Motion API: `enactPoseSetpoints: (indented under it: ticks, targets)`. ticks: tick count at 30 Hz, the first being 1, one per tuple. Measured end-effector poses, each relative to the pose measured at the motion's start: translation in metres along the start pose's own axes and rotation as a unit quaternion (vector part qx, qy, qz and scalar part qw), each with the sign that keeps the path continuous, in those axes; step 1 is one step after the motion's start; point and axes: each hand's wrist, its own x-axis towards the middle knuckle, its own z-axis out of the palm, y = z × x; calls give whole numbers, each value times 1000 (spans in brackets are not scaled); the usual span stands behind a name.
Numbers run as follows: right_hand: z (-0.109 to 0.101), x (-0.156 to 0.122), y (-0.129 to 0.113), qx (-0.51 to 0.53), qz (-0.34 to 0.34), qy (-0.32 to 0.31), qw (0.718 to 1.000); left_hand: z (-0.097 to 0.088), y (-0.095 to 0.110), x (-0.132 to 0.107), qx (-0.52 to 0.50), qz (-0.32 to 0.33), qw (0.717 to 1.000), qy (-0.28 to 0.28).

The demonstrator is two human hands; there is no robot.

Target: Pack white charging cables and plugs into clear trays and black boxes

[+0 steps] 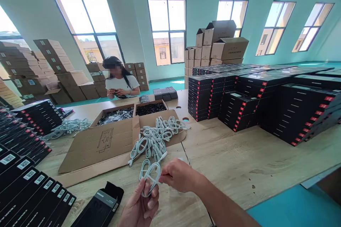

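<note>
White coiled cable point(149, 176): up in front of the body, just above the surface point(226, 170), at the near edge of the loose cable pile point(154, 138). Left hand point(141, 202) has it, palm up, thumb and fingers clamped on the lower loops. Right hand point(177, 175) at the coil's right side, fingers curled in together; can't tell if they pinch a strand or something thin.

Doing it well: left grip firm but not crushing, loops lined up so none slips out. Right fingers should work in small moves close to the coil; a hard pull would probably skew the loops or kink the cable. Best done slightly apart from the pile, since loose ends there could snag.

Further out: open-flapped black box point(99, 202) left of the left hand, cardboard flap point(106, 145) beyond, black box stacks point(301, 110) at right, co-worker point(125, 87) across the surface.
</note>
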Motion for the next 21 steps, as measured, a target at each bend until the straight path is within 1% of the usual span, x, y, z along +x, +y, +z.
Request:
enactPoseSetpoints:
  ticks: [2, 4, 5, 6, 8, 10, 12, 14, 15, 16, 17, 18, 19, 21]
  targets:
    - [-3, 0, -1, 14, -39, -9, 999, -1, -1, 1, -7, 4, 1000, -3]
    - [-6, 1, -1, 18, -78, 17, 997, -1, -3, 2, -9, 3, 1000, 2]
    - [-7, 1, -1, 24, -87, 32, 995, 0, -3, 3, -5, -3, 1000, 5]
    - [-8, 0, 0, 36, -87, 46, 995, 1, -4, 3, 1, -9, 1000, 8]
    - [-8, -3, 1, 76, -63, 83, 992, 3, -4, 3, 16, -10, 1000, 15]
    - [-7, -7, 1, 111, -23, 140, 984, 4, -3, 2, 33, 4, 999, 22]
    - [-7, -10, -1, 114, -8, 183, 976, 5, -3, 2, 57, 10, 998, 22]
    - [-7, -9, -6, 95, -40, 189, 977, 5, -5, 2, 89, 2, 996, 10]
    - [-7, -8, -8, 101, -60, 191, 975, 4, -6, 1, 103, -5, 995, 0]
    - [-8, -6, -9, 127, -72, 199, 969, 3, -7, 1, 113, -13, 993, -10]
    - [-8, -3, -10, 174, -73, 218, 958, 2, -8, -1, 116, -20, 993, -21]
    - [-7, -1, -10, 238, -66, 243, 938, 0, -9, -2, 113, -25, 993, -32]
    - [-6, 2, -9, 309, -50, 269, 911, -2, -9, -4, 105, -27, 993, -46]
    - [0, 5, -5, 440, -8, 312, 842, -7, -9, -9, 84, -15, 993, -76]
